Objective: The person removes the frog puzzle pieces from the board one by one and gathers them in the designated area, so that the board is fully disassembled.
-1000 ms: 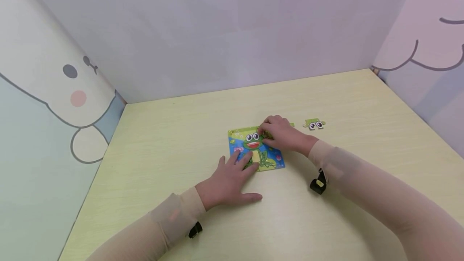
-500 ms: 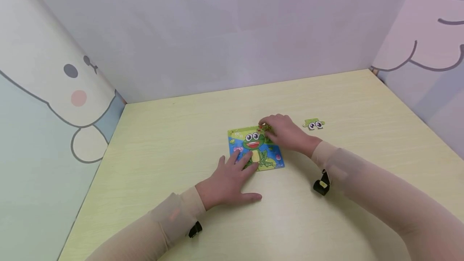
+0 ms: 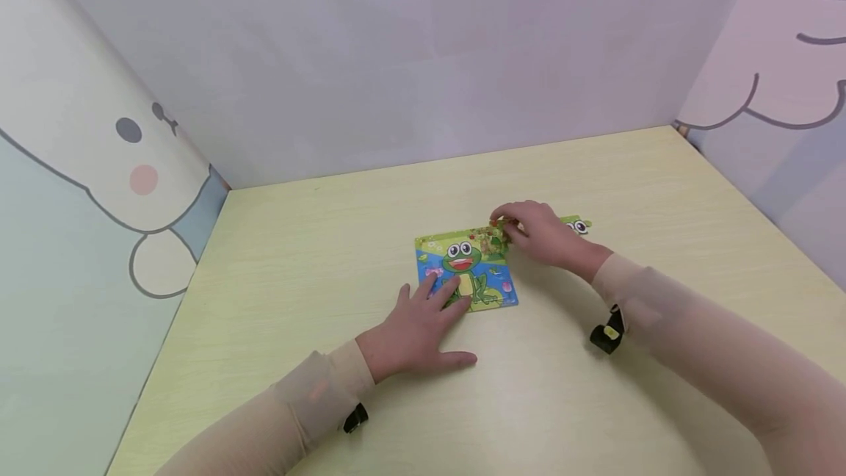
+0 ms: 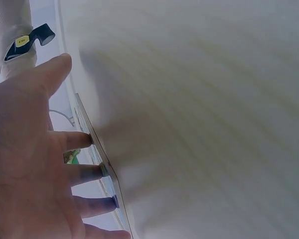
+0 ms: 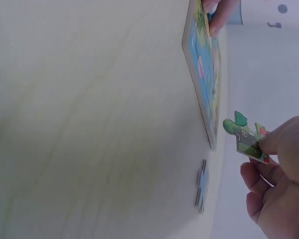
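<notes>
A square frog puzzle (image 3: 463,264) in blue, green and yellow lies on the table under my left hand (image 3: 416,329). The left fingers are spread and straight, their tips resting on its lower left part; the left wrist view shows the fingertips (image 4: 109,171) at the board's edge. My right hand (image 3: 542,233) is at the board's upper right corner. Between thumb and finger it pinches a green puzzle piece (image 5: 246,139) with red spots, raised above the table in the right wrist view. Beyond that hand lies a loose puzzle piece (image 3: 579,227) with printed eyes, partly covered by it.
The pale wooden table (image 3: 317,241) meets a light grey wall (image 3: 410,79) at its back edge. Panels with cartoon drawings (image 3: 142,167) stand along the left and right sides. Each wrist wears a small black camera (image 3: 606,333).
My right hand has moved to the right with the pinched piece, uncovering the board's upper right corner and partly covering the loose eye piece. The left hand has stayed in place.
</notes>
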{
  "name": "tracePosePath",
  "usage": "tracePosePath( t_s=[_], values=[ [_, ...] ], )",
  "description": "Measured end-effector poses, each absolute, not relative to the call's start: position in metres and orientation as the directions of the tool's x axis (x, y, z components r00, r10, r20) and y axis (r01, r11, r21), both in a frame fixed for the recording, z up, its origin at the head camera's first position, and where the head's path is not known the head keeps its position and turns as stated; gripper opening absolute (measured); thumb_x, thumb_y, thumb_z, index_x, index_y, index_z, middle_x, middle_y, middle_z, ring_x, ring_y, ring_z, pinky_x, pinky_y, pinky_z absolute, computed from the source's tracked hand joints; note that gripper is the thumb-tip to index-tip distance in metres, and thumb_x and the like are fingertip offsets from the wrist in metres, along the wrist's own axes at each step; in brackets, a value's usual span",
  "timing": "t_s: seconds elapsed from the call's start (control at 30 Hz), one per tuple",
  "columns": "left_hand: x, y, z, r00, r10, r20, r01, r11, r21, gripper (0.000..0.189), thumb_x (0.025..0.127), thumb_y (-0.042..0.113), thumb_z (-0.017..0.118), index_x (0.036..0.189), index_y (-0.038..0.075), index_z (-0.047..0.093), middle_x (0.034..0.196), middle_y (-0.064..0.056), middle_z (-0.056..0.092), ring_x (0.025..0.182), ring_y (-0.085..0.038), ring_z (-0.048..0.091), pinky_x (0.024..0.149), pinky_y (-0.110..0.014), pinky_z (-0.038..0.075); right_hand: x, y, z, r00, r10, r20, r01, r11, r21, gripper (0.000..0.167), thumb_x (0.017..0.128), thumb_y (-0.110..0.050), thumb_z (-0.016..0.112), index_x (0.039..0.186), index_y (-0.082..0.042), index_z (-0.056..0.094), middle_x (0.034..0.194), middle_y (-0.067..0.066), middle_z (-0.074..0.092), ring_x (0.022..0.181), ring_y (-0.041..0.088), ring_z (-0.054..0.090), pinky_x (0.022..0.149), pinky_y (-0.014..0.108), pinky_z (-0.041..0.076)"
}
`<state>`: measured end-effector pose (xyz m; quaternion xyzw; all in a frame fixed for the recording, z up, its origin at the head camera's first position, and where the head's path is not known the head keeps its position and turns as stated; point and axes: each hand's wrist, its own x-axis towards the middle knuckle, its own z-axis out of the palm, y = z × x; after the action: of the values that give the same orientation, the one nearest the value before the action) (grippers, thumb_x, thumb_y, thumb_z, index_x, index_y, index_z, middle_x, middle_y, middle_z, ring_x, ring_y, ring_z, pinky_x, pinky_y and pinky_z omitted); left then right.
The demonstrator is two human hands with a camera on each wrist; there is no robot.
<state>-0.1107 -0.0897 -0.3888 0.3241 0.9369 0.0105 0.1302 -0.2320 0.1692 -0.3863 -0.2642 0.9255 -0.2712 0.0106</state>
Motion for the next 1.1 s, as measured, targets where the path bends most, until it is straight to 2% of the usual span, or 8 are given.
tracePosePath(
  t_s=[0.23,0.4,0.73,1.0,1.1],
  values=[
    [-0.111,-0.091,-0.387,-0.756,0.613,-0.228,0.609,0.787,0.099,0.084,0.094,0.073,0.058,0.160,0.023,0.044,0.171,-0.010,0.032,0.156,-0.046,0.028,0.112,-0.073,0.039,-0.234,0.211,-0.376,-0.894,-0.435,0.112,-0.427,0.743,-0.515,0.028,0.106,-0.001,0.049,0.123,-0.003,0.071,0.113,0.015,0.075,0.094,0.027,0.063,0.085,0.046,0.049],
    [-0.111,-0.091,-0.389,-0.757,0.608,-0.238,0.603,0.791,0.102,0.085,0.094,0.073,0.059,0.160,0.023,0.043,0.171,-0.009,0.031,0.157,-0.046,0.028,0.113,-0.073,0.038,-0.239,0.246,-0.377,-0.924,-0.374,0.085,-0.368,0.800,-0.474,0.028,0.107,-0.003,0.048,0.124,-0.002,0.070,0.116,0.019,0.072,0.093,0.029,0.061,0.081,0.047,0.048],
    [-0.112,-0.092,-0.389,-0.759,0.608,-0.234,0.603,0.792,0.100,0.085,0.093,0.073,0.060,0.160,0.024,0.043,0.171,-0.010,0.031,0.157,-0.046,0.028,0.112,-0.073,0.038,-0.249,0.300,-0.391,-0.960,-0.279,-0.007,-0.251,0.872,-0.420,0.031,0.107,-0.007,0.043,0.123,-0.001,0.069,0.121,0.026,0.068,0.094,0.033,0.057,0.080,0.045,0.040],
    [-0.112,-0.093,-0.390,-0.756,0.612,-0.230,0.608,0.788,0.097,0.085,0.093,0.073,0.060,0.160,0.023,0.044,0.171,-0.009,0.032,0.156,-0.045,0.029,0.112,-0.072,0.038,-0.254,0.317,-0.401,-0.969,-0.236,-0.065,-0.190,0.894,-0.406,0.035,0.108,-0.009,0.040,0.129,0.001,0.066,0.127,0.031,0.065,0.093,0.037,0.057,0.087,0.056,0.036],
    [-0.112,-0.093,-0.390,-0.756,0.612,-0.231,0.608,0.788,0.098,0.085,0.093,0.073,0.060,0.160,0.023,0.044,0.171,-0.010,0.032,0.156,-0.045,0.028,0.112,-0.073,0.038,-0.256,0.319,-0.403,-0.973,-0.219,-0.072,-0.173,0.899,-0.402,0.034,0.108,-0.009,0.042,0.131,0.001,0.065,0.130,0.033,0.063,0.099,0.041,0.057,0.089,0.060,0.035]
  ],
)
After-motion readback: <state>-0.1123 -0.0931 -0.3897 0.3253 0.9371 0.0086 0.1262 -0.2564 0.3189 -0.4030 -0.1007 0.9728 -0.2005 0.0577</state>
